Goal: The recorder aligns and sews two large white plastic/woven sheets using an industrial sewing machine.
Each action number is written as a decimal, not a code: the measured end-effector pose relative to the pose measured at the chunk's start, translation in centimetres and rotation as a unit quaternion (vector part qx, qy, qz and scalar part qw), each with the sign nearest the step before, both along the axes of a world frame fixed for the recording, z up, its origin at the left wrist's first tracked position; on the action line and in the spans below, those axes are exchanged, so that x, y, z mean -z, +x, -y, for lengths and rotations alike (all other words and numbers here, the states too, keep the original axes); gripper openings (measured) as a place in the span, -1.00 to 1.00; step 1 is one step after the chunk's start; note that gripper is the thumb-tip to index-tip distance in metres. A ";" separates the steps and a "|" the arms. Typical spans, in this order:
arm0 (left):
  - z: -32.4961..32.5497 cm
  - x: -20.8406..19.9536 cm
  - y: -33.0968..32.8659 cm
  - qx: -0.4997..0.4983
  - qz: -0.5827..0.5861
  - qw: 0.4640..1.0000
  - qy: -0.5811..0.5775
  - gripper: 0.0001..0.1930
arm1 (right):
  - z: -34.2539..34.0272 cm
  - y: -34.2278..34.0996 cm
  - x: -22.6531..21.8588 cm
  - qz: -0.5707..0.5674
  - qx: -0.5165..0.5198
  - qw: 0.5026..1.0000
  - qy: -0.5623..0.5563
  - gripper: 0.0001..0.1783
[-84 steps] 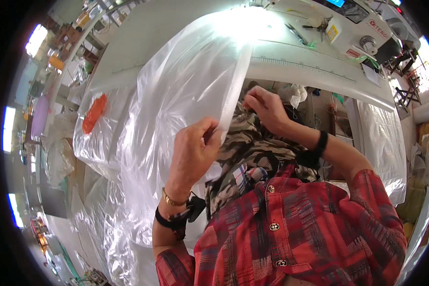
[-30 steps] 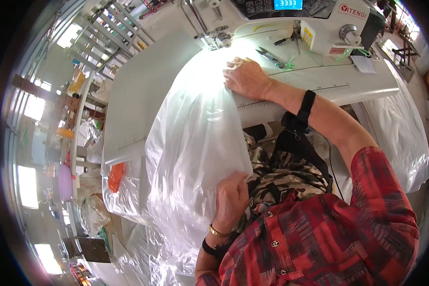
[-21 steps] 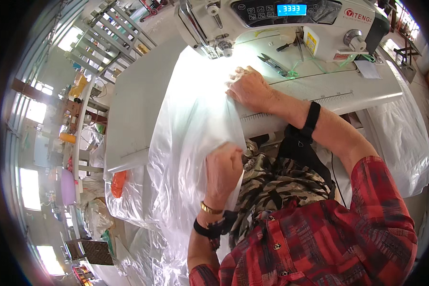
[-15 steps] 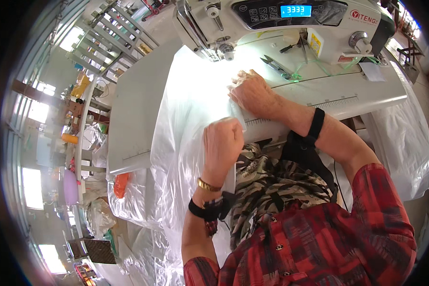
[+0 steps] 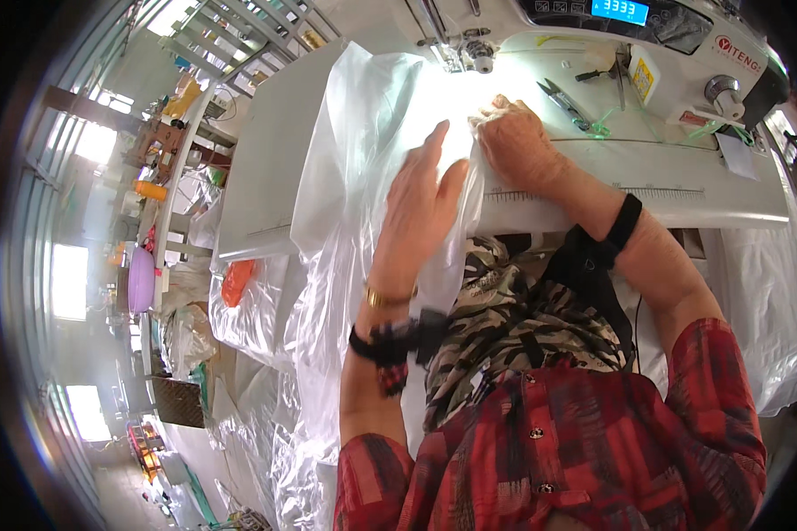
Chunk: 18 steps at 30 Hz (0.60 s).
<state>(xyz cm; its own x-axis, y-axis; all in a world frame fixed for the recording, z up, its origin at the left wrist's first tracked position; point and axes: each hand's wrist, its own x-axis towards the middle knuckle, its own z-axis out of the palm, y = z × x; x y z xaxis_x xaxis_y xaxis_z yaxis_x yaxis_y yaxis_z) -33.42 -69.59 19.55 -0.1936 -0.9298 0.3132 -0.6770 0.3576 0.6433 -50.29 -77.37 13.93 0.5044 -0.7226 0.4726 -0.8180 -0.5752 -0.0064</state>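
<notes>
A clear plastic sheet (image 5: 350, 150) lies across the sewing machine's table (image 5: 261, 168) and hangs over its front edge. My left hand (image 5: 419, 212) rests on the sheet, its fingers stretched out and the thumb apart. To the right, my right hand (image 5: 515, 142) is closed, with its fingertips pinched on the sheet's edge just in front of the needle area. The sewing machine's head (image 5: 478, 55) stands above both hands. Its bright lamp washes out the plastic between them, so detail there is lost.
Thread snips (image 5: 565, 104) lie on the machine bed right of my right hand, near green thread (image 5: 598, 126) and a dark screwdriver (image 5: 596, 74). More plastic sheeting (image 5: 762, 310) hangs at the right. An orange bag (image 5: 237, 281) sits left, below the table edge.
My left hand has opened from a fist and now lies flat, fingers forward. My right hand stays closed at the sheet's edge. The whole view has shifted somewhat.
</notes>
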 end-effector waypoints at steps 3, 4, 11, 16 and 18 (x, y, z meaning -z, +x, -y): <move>-5.0 1.8 3.1 -0.045 0.062 0.993 -0.093 -0.31 | 0.3 -1.4 0.6 0.045 -0.005 0.998 -0.033 -0.89; -6.5 2.9 4.7 -0.089 0.117 0.984 -0.104 -0.19 | 0.1 -1.8 0.0 0.049 -0.002 0.999 -0.002 -0.85; -20.8 15.0 14.1 -0.319 0.194 0.923 0.094 0.28 | -4.4 -1.5 0.0 0.273 -0.076 0.959 -0.032 -0.77; -26.7 19.0 17.3 -0.430 0.210 0.870 0.118 0.33 | -15.6 -0.5 1.9 0.326 -0.174 0.920 0.131 -0.88; -26.0 20.0 18.0 -0.436 0.226 0.863 0.120 0.33 | -16.9 1.2 4.3 0.384 -0.105 0.846 0.353 -0.76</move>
